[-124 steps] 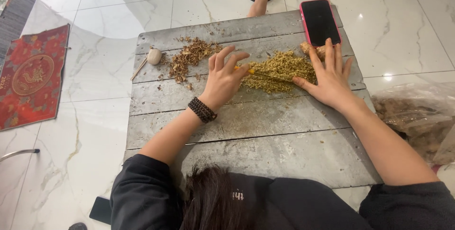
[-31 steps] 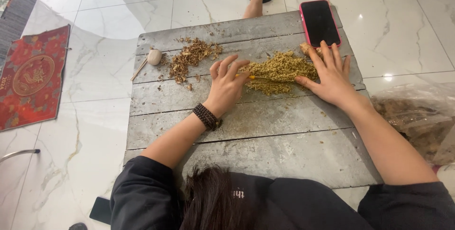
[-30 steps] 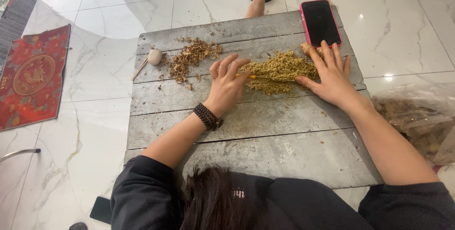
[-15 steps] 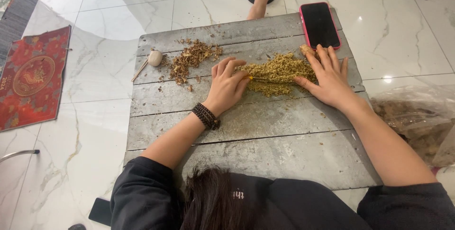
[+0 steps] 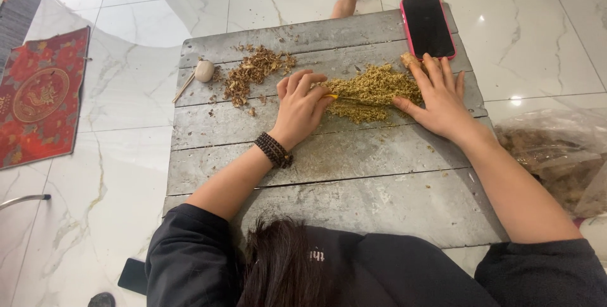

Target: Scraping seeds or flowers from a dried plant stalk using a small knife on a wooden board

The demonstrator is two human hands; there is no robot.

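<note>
The left hand (image 5: 300, 101) is pinching a yellow stalk (image 5: 354, 99) at its fingertips; the right hand (image 5: 439, 98), fingers spread, is pressing the greenish-yellow herb pile (image 5: 373, 89), ideally steadily.

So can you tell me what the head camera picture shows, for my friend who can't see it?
A person's left hand and right hand press on a pile of greenish-yellow plant bits on a grey wooden board. A browner pile, a small round pale object and a pink-cased phone also lie on the board.
</note>
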